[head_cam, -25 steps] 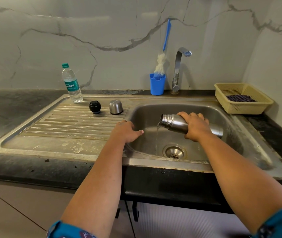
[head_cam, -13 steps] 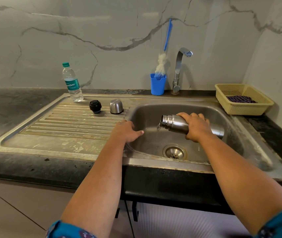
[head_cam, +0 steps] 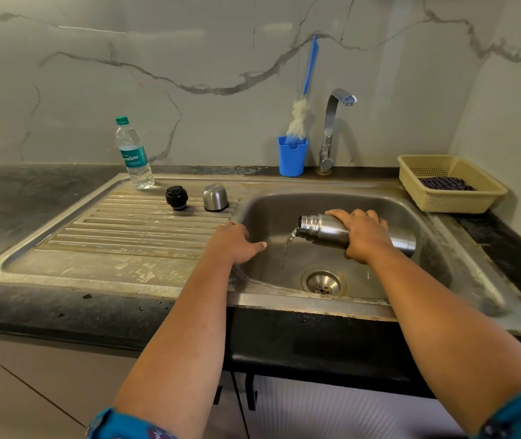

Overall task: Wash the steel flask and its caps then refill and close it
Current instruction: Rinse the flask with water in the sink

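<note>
My right hand [head_cam: 365, 236] grips the steel flask [head_cam: 325, 231] around its middle and holds it nearly level over the sink basin [head_cam: 436, 248], mouth pointing left. A thin trickle of water falls from the mouth toward the drain [head_cam: 324, 282]. My left hand [head_cam: 237, 242] rests on the basin's left rim, fingers curled over the edge, thumb pointing right. The black inner cap [head_cam: 176, 198] and the steel outer cap [head_cam: 215, 198] stand side by side on the ribbed drainboard [head_cam: 126, 229], behind my left hand.
A plastic water bottle [head_cam: 134, 155] stands at the drainboard's back left. A blue cup [head_cam: 292, 156] holding a bottle brush [head_cam: 303, 103] sits beside the tap [head_cam: 332, 128]. A yellow basket [head_cam: 452, 185] with a dark cloth is on the right counter.
The stream from the flask has thinned from a steady pour to a trickle. Both hands stay about where they were.
</note>
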The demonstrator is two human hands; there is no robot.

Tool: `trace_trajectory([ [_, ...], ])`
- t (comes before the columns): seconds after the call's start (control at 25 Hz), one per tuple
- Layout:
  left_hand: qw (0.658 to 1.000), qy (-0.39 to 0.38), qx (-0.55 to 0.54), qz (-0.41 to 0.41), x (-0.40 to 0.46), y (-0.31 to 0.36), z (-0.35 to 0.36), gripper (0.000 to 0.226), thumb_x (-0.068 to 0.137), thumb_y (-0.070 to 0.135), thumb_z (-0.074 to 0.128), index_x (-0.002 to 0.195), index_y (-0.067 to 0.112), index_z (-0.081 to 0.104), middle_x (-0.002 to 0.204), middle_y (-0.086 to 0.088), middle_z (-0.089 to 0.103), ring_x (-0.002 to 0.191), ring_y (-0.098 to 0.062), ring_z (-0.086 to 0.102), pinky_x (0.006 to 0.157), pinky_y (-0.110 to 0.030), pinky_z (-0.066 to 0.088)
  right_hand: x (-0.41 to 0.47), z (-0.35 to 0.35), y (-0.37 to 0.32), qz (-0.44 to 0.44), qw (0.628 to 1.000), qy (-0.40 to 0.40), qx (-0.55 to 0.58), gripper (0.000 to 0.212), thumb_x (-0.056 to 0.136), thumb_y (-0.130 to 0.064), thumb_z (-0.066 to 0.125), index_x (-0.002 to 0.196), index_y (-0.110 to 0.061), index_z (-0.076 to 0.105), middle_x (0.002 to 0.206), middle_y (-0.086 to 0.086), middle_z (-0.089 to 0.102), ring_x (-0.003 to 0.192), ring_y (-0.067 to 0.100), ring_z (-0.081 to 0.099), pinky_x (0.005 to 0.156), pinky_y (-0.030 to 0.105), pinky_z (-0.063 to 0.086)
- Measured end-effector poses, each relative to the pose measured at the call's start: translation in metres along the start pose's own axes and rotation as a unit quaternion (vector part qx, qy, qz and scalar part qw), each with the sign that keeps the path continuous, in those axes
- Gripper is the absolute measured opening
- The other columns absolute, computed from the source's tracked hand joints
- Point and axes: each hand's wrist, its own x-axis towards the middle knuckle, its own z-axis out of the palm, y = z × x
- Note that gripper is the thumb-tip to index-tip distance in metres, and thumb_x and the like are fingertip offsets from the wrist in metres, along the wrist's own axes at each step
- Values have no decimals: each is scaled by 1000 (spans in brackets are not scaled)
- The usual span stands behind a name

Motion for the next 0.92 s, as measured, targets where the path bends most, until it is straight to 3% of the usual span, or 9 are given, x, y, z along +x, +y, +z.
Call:
trace_trajectory([
  [0.92,1000,-13,-13,-4,-1,1,-3,58,90,54,62,132,16,57,139,-8,50,131,-27,44,107,-42,39,0,-1,-1,7,1000,8,-21,94,74,-12,73,144,-48,22,119,2,48,113,24,39,102,42,32],
])
